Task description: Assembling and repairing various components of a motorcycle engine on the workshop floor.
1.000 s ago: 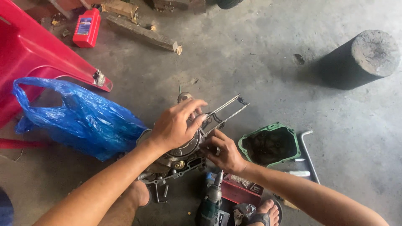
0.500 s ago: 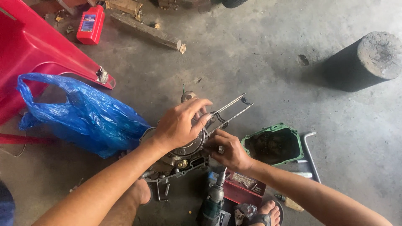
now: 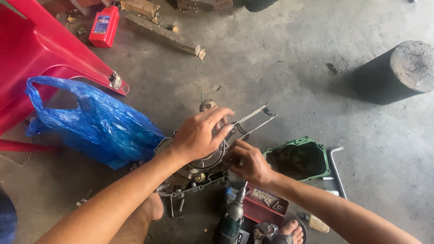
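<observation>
My left hand (image 3: 199, 135) lies spread over the engine case (image 3: 194, 169) on the floor, fingers curled at its rods (image 3: 253, 122). My right hand (image 3: 247, 162) pinches a small part at the case's edge, likely fitting it; seating needs care.

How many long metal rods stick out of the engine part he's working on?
2 long rods: the upper rod and the lower rod, both slanting up-right from the engine case past the left hand. Others may be hidden beneath it.

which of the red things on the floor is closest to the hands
The red tray beside the drill, just below the right hand. The red chair and red bottle sit far off at upper left.
</observation>
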